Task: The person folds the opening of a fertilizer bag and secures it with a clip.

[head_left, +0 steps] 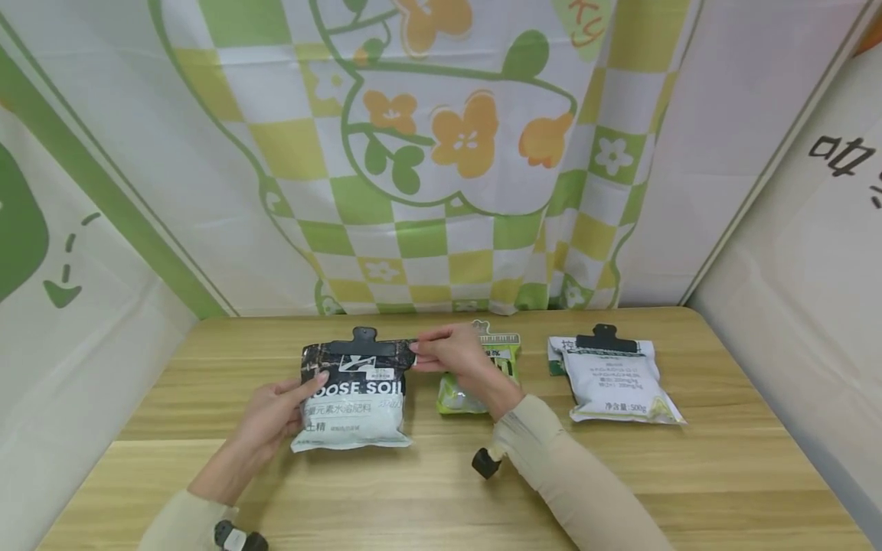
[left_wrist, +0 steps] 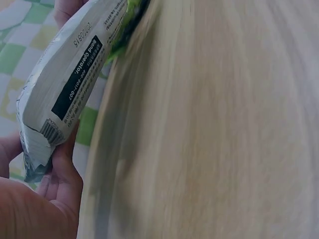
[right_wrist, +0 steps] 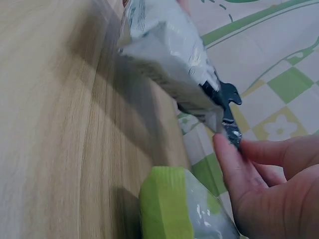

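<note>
Both hands hold a black-and-white bag of soil fertilizer [head_left: 351, 428] labelled "LOOSE SOIL", its top closed by a black clip [head_left: 364, 344]. My left hand [head_left: 269, 417] grips the bag's left side, thumb across the front and fingers behind it. At the top right corner, my right hand [head_left: 458, 356] pinches the bag's edge just beside the clip. In the right wrist view the bag [right_wrist: 164, 55] is held off the wooden table, and its shadow falls below it. Its printed underside and a barcode show in the left wrist view, between thumb and fingers of the left hand [left_wrist: 40, 199].
A green bag [head_left: 451, 399] with a pale clip [head_left: 494, 335] lies just right of the held bag, partly behind the right forearm. Farther right lies a white 500g bag [head_left: 620, 383] with a black clip [head_left: 606, 340]. A patterned cloth hangs behind the wooden table [head_left: 413, 505].
</note>
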Tool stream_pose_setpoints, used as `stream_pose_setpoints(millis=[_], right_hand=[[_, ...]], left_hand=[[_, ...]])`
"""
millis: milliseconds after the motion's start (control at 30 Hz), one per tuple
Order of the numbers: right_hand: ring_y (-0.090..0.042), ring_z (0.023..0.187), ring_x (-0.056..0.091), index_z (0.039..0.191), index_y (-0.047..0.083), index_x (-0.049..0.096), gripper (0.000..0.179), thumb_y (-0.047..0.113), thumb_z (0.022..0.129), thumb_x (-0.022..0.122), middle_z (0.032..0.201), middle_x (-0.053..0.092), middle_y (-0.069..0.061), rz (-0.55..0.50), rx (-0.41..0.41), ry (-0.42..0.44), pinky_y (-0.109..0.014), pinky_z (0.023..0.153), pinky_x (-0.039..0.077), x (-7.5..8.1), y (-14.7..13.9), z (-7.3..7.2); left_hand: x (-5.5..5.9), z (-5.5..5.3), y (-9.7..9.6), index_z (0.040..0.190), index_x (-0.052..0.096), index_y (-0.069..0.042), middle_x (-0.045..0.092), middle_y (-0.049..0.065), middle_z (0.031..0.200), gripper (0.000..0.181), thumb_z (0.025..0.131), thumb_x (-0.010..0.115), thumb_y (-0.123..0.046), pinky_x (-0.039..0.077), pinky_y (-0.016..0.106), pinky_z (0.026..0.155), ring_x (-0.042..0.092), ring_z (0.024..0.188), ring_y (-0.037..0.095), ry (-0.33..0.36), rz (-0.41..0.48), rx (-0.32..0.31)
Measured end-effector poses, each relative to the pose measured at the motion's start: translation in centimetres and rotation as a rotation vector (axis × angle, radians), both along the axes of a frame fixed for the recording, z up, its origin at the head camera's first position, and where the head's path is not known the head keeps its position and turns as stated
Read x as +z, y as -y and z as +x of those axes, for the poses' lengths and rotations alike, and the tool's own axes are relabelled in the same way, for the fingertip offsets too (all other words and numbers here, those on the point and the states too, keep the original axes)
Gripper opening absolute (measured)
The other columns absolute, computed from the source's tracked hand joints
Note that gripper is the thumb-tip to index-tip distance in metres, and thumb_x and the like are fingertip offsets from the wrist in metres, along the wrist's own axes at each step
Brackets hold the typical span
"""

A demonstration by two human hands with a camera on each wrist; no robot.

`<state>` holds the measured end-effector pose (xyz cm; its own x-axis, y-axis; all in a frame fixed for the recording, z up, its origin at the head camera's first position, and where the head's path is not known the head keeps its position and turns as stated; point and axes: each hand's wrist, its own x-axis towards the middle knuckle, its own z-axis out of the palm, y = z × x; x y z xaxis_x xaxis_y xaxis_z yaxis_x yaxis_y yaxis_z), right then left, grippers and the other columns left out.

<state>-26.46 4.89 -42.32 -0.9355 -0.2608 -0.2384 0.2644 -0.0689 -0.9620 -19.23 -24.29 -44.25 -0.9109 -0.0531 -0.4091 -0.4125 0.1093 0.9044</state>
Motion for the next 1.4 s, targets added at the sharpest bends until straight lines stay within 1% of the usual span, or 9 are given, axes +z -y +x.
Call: stream_pose_setpoints(millis=[300,600,667,767,833,967,1067,1167,1400], right_hand=[[-0.02,0.083,0.07,0.131,-0.01,0.065,0.032,0.0,0.101,0.063,0.107,0.069,-0.02,0.017,-0.017,0.06,-0.034,0.091,0.066,-0.1,1.8,-1.1],[-0.023,0.091,0.064,0.131,-0.015,0.062,0.033,-0.001,0.1,0.059,0.108,0.066,-0.017,0.021,-0.011,0.061,-0.039,0.103,0.062,0.1,2.9,-2.0],[-0.024,0.095,0.063,0.131,-0.014,0.062,0.033,-0.001,0.101,0.059,0.113,0.066,-0.019,0.025,0.0,0.067,-0.04,0.105,0.06,0.2,2.9,-2.0],[-0.025,0.097,0.062,0.131,-0.014,0.061,0.034,0.0,0.101,0.059,0.118,0.063,-0.022,0.025,0.005,0.069,-0.041,0.108,0.059,0.3,2.9,-2.1],[-0.026,0.1,0.061,0.132,-0.015,0.06,0.034,0.0,0.101,0.059,0.121,0.061,-0.022,0.023,0.007,0.072,-0.042,0.11,0.057,0.4,2.9,-2.1],[-0.028,0.105,0.061,0.134,-0.016,0.057,0.036,0.001,0.102,0.058,0.129,0.058,-0.026,0.012,0.005,0.079,-0.042,0.112,0.056,0.5,2.9,-2.1],[-0.029,0.108,0.063,0.134,-0.015,0.057,0.035,0.001,0.103,0.057,0.135,0.059,-0.029,0.002,0.02,0.088,-0.042,0.113,0.055,0.3,3.1,-1.9],[-0.03,0.11,0.064,0.133,-0.015,0.058,0.035,0.002,0.103,0.057,0.136,0.059,-0.031,0.007,0.033,0.092,-0.043,0.114,0.055,-0.1,3.2,-1.6],[-0.041,0.124,0.064,0.134,-0.016,0.057,0.035,0.001,0.103,0.056,0.138,0.06,-0.033,-0.003,0.04,0.083,-0.047,0.118,0.051,-0.2,2.8,-1.4]], left_hand=[[-0.6,-1.6,1.1,0.155,0.032,0.015,0.079,-0.004,0.099,0.094,0.096,0.076,-0.045,0.065,0.027,0.086,0.077,0.089,0.008,-0.005,-0.035,0.008],[-0.7,-2.6,1.0,0.145,0.049,0.013,0.065,-0.01,0.081,0.084,0.094,0.078,-0.047,0.062,0.02,0.068,0.064,0.068,0.001,-0.017,-0.112,0.036],[-0.7,-2.8,1.1,0.123,0.062,0.009,0.057,-0.011,0.071,0.066,0.095,0.076,-0.049,0.055,0.019,0.057,0.053,0.058,0.001,-0.032,-0.186,0.02],[-0.5,-3.2,1.2,0.089,0.055,-0.006,0.042,-0.012,0.059,0.054,0.095,0.073,-0.057,0.041,0.019,0.047,0.038,0.05,0.003,-0.061,-0.324,-0.032],[-0.3,-3.4,1.2,0.088,0.056,-0.002,0.041,-0.011,0.058,0.061,0.095,0.07,-0.061,0.04,0.02,0.047,0.04,0.05,0.005,-0.087,-0.428,-0.079],[0.1,-3.7,1.5,0.108,0.067,0.007,0.055,-0.005,0.063,0.073,0.097,0.065,-0.065,0.049,0.024,0.052,0.055,0.055,0.009,-0.127,-0.609,-0.162],[0.1,-3.6,1.7,0.083,0.067,-0.003,0.061,-0.002,0.061,0.063,0.098,0.063,-0.064,0.047,0.024,0.051,0.058,0.054,0.011,-0.154,-0.711,-0.206],[-0.2,-3.1,1.8,0.068,0.058,-0.014,0.062,-0.002,0.057,0.059,0.099,0.061,-0.065,0.042,0.024,0.049,0.056,0.051,0.012,-0.178,-0.773,-0.23],[0.1,-2.5,1.6,0.08,0.071,-0.01,0.063,0.0,0.058,0.062,0.1,0.056,-0.067,0.04,0.026,0.05,0.053,0.05,0.014,-0.231,-0.875,-0.26]])
